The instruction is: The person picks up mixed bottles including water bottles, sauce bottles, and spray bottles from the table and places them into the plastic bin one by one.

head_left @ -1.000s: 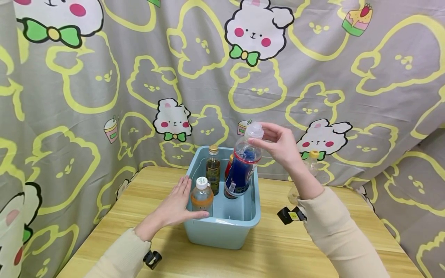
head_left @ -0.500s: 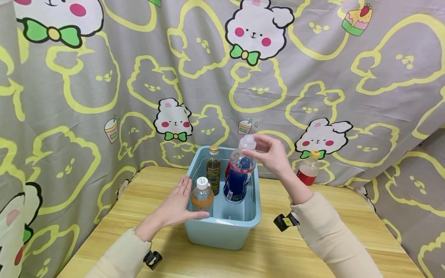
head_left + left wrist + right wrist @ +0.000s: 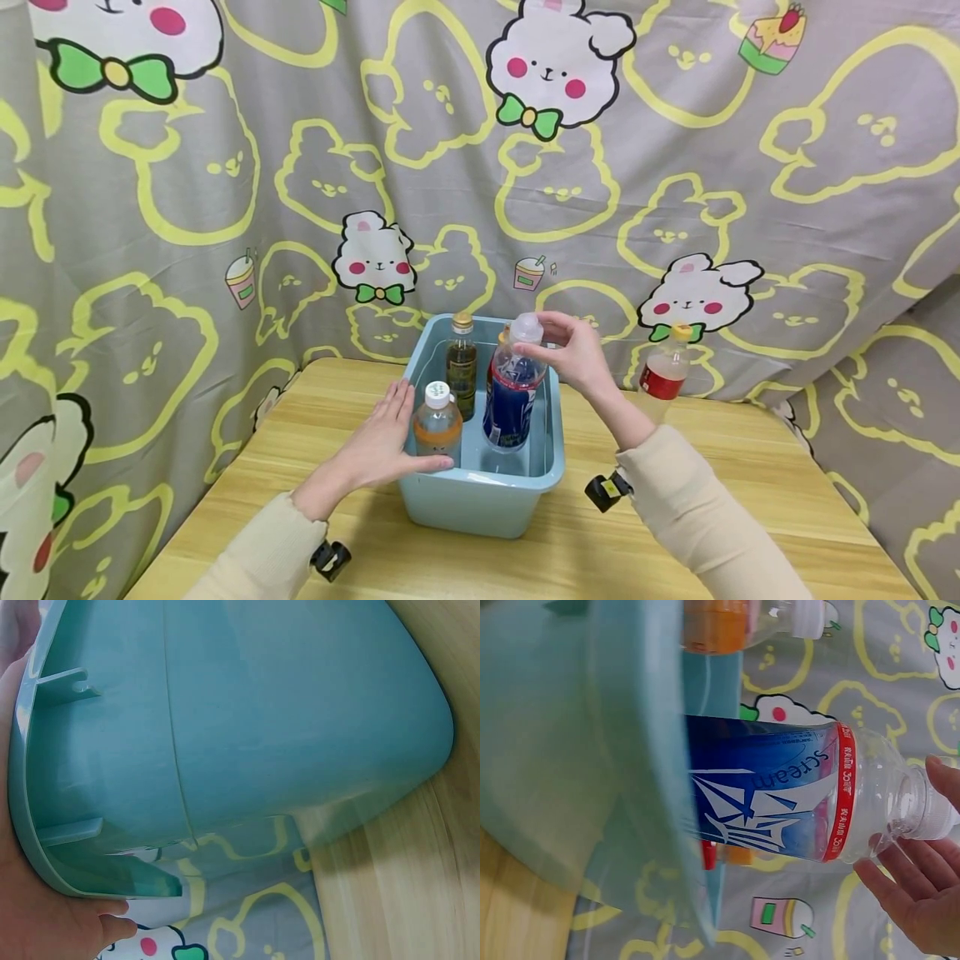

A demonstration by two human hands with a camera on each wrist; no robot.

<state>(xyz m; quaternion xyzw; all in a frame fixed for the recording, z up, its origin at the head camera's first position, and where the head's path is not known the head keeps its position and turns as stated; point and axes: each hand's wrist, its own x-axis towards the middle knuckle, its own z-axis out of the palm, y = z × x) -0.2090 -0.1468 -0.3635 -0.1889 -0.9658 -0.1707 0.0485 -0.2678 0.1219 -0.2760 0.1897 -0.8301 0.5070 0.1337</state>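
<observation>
A light-blue plastic bin (image 3: 480,508) stands on the table. My left hand (image 3: 375,442) rests on its left rim with straight fingers, the thumb lying over the front rim. With thumb and fingers, my right hand (image 3: 573,354) pinches a clear plastic bottle (image 3: 512,408) with a blue label by its capped neck. This bottle is almost upright inside the bin's right half; I cannot tell whether its base touches the floor. Left of it are an orange-banded bottle (image 3: 437,429) with a white cap and a gold-capped dark bottle (image 3: 461,367). A red-labelled bottle is mostly hidden behind it.
On the table (image 3: 630,542), behind my right forearm, stands a clear bottle (image 3: 663,379) with a red label and yellow cap. A patterned curtain (image 3: 450,192) hangs behind and at both sides. Each wrist carries a small black camera (image 3: 330,560).
My right hand has lowered the blue-labelled bottle deeper into the bin, moving slightly left and toward me; the bottle has become more upright. The left hand has stayed on the rim.
</observation>
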